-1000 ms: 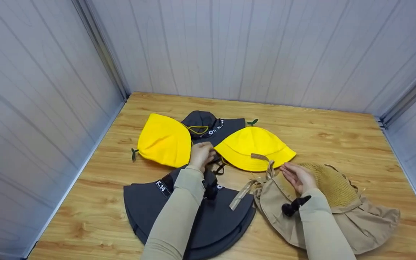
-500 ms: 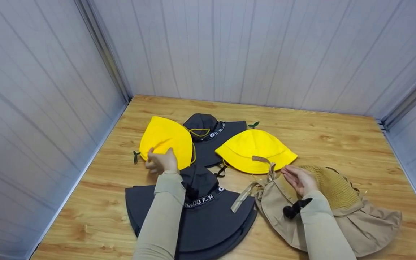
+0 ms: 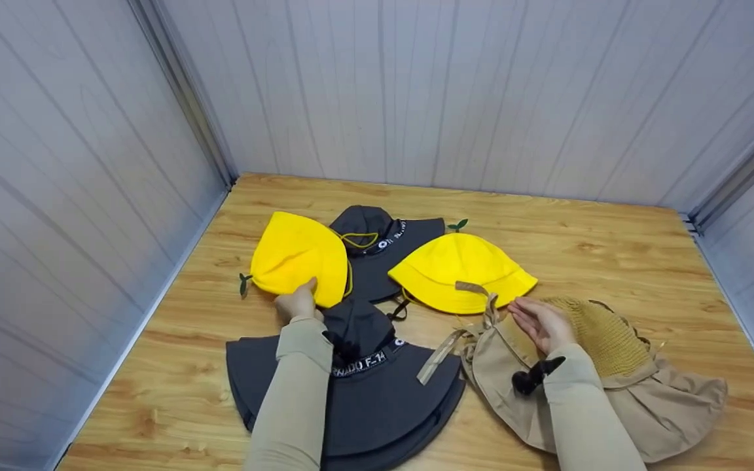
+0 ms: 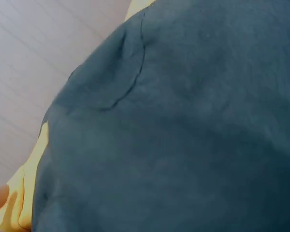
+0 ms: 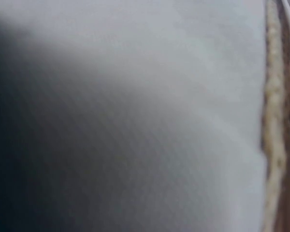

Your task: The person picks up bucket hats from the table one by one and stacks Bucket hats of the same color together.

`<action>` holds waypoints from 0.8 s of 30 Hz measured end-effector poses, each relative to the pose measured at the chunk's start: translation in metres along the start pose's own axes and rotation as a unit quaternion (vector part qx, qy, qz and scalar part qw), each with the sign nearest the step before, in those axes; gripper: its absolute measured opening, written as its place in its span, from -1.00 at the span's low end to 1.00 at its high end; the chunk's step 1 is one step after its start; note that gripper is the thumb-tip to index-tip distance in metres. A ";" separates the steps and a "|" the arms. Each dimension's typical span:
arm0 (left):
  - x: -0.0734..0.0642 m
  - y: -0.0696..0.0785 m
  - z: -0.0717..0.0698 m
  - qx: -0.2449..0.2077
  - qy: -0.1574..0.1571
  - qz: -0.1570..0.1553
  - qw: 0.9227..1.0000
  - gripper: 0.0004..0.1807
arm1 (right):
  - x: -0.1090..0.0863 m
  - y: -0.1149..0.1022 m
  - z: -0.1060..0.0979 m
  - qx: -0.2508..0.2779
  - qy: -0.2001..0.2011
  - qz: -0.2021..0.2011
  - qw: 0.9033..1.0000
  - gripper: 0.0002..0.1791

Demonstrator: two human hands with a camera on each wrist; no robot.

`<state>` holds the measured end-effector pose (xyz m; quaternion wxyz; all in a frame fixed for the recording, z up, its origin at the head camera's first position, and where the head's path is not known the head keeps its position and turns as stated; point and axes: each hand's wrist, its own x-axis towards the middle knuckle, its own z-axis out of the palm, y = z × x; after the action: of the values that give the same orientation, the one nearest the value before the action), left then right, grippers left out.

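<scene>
In the head view my left hand (image 3: 296, 305) is at the near edge of the left yellow bucket hat (image 3: 298, 252). The thumb lies on top of the fabric and the other fingers are hidden beneath, pinching it. A fingertip beside yellow cloth (image 4: 23, 198) shows at the left wrist view's lower left; dark cloth (image 4: 174, 145) fills most of that view. My right hand (image 3: 545, 322) rests on a beige sun hat with a woven crown (image 3: 603, 337), fingers nearly straight and together. Pale blurred cloth (image 5: 183, 72) covers the right wrist view.
Stacked dark grey wide-brimmed hats (image 3: 383, 412) lie under my left forearm. Another dark grey hat (image 3: 374, 275) sits behind, between the left yellow hat and a second yellow bucket hat (image 3: 462, 271). Panel walls (image 3: 416, 91) enclose the wooden table (image 3: 612, 248).
My left hand has left the dark hat area and moved left to the yellow hat, where its fingers have slipped under the near edge. My right hand has stayed in place.
</scene>
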<state>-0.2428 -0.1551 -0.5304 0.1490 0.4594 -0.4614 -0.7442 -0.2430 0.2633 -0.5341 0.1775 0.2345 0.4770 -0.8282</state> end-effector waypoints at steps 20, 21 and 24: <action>-0.007 0.003 0.011 -0.151 -0.081 0.002 0.985 -0.48 | 0.000 0.001 0.002 0.002 -0.006 -0.007 1.000 -0.71; -0.007 0.003 0.012 -0.154 -0.080 0.001 0.985 -0.45 | 0.000 0.001 0.001 0.001 -0.005 -0.008 1.000 -0.70; -0.007 0.002 0.013 -0.171 -0.081 -0.004 0.982 -0.38 | -0.001 0.001 0.000 0.000 -0.008 -0.006 1.000 -0.67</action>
<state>-0.2502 -0.1445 -0.5224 0.1848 0.3675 -0.3358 -0.8473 -0.2415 0.2631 -0.5344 0.1758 0.2251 0.4770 -0.8312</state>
